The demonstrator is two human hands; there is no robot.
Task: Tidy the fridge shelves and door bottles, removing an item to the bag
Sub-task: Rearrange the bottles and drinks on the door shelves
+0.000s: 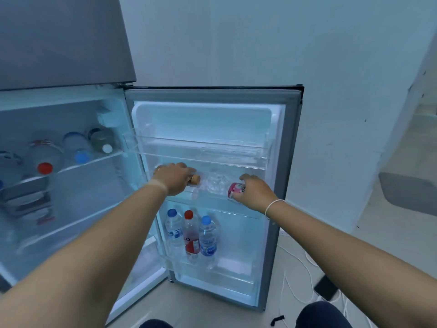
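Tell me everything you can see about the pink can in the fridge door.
The pink can is small, with a pink and white printed label whose text is too blurred to read. It looks like metal. It sits at the right end of the middle door shelf, apparently tilted toward the camera. The right hand wraps around its right side. A crumpled clear bottle lies just left of it.

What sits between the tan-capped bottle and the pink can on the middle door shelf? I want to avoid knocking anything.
A clear plastic bottle sits between the tan-capped bottle and the pink can, seen in the head view.
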